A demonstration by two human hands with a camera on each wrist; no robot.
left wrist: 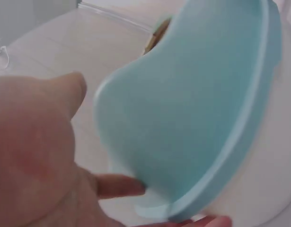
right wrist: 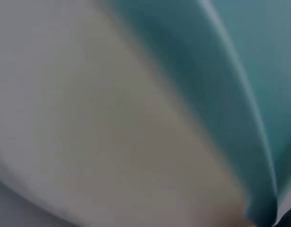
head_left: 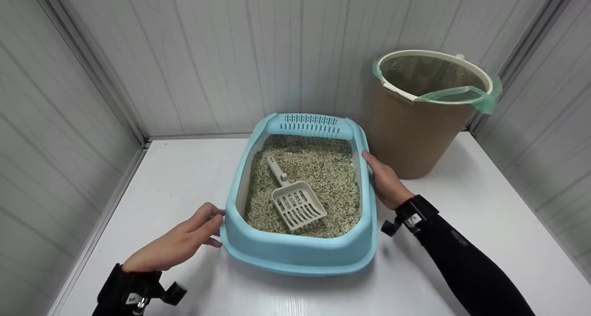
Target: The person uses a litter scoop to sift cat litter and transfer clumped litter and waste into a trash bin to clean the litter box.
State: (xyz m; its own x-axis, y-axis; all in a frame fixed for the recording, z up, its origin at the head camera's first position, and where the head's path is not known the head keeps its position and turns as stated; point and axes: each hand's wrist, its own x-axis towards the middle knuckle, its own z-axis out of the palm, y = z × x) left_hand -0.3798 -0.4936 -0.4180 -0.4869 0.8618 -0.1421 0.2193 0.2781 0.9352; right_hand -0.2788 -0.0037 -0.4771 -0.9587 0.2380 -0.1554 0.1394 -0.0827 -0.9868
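Observation:
A light-blue litter box [head_left: 300, 256] with a pale base stands in the middle, filled with grainy litter [head_left: 330, 161]. On the litter lies a beige slotted litter scoop [head_left: 299, 204], its handle towards the far left. My left hand [head_left: 184, 237] is at the box's near left side. In the left wrist view its thumb stands off the blue wall, one straight finger touches it, and other fingers reach under the lip. My right hand [head_left: 387, 179] grips the right rim, thumb along the top edge, fingers hidden below. The blurred right wrist view shows the pale base [right wrist: 112, 127] beneath the rim.
A brown bin [head_left: 401, 131] lined with a green bag [head_left: 487, 101] stands at the back right, close to the box. White table [head_left: 184, 168] lies under everything. Grey panel walls [head_left: 277, 43] enclose the back and both sides.

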